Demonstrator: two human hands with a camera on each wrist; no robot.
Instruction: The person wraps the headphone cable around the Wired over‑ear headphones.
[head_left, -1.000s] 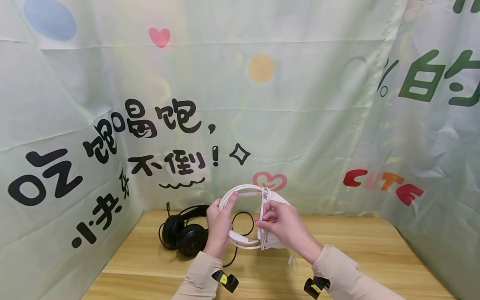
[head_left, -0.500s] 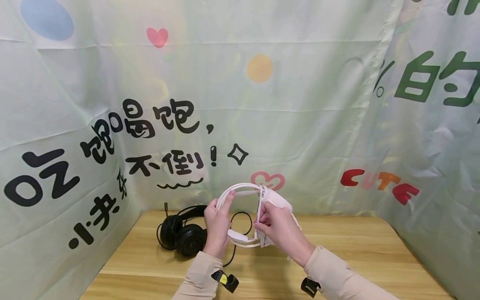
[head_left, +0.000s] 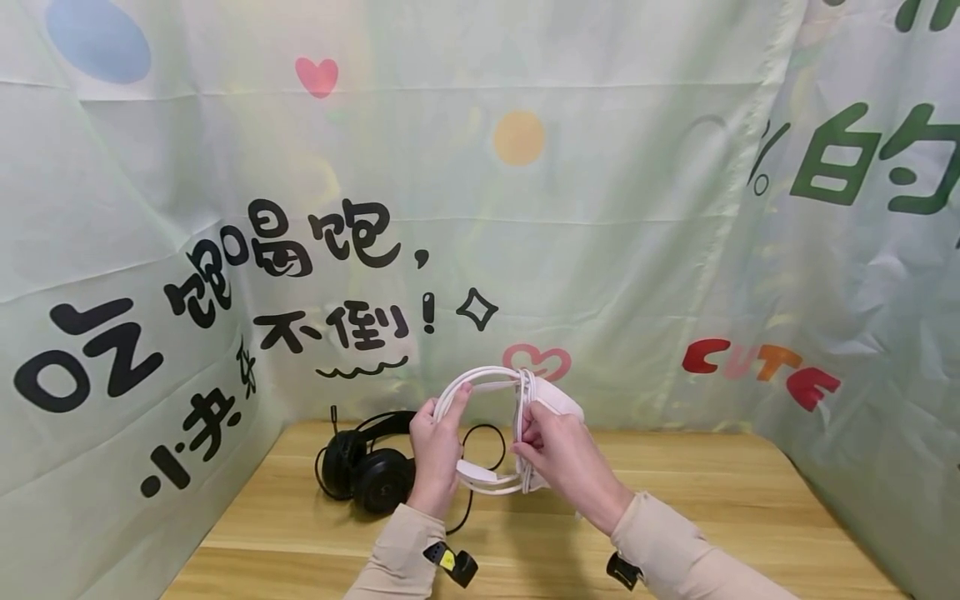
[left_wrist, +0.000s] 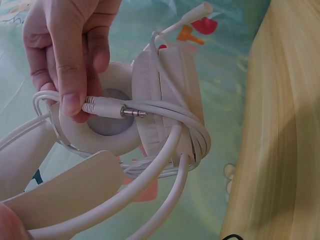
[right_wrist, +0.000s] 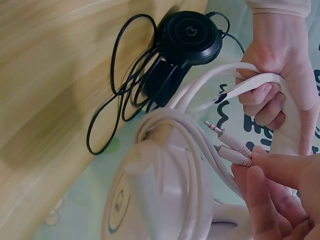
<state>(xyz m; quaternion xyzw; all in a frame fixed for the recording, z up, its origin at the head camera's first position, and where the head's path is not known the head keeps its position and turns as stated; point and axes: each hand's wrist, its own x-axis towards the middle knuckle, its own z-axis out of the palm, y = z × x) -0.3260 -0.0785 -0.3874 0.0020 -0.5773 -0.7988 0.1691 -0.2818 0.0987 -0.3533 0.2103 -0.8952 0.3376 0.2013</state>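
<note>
A white headset (head_left: 558, 399) is held up above the table, its thin white cable (right_wrist: 192, 172) wound several turns around the ear cups and frame. My left hand (head_left: 437, 457) grips the headband at its curved left end. With thumb and fingertips, my right hand (head_left: 567, 457) pinches the cable's end at the windings. Two white audio plugs (right_wrist: 234, 142) with bare metal tips stick out from that pinch in the right wrist view. A white microphone boom (left_wrist: 196, 14) projects past the ear cup (left_wrist: 187, 82) in the left wrist view.
A black headset (head_left: 384, 481) lies on the wooden table (head_left: 690, 508) at the left, close behind the left hand. Its black cable (right_wrist: 114, 92) loops over the tabletop. Printed cloth (head_left: 600, 275) walls the table at the back and both sides.
The right hand and the headset have shifted slightly left, and a loose white strand below the right hand is now less visible. The left hand keeps its grip with little movement.
</note>
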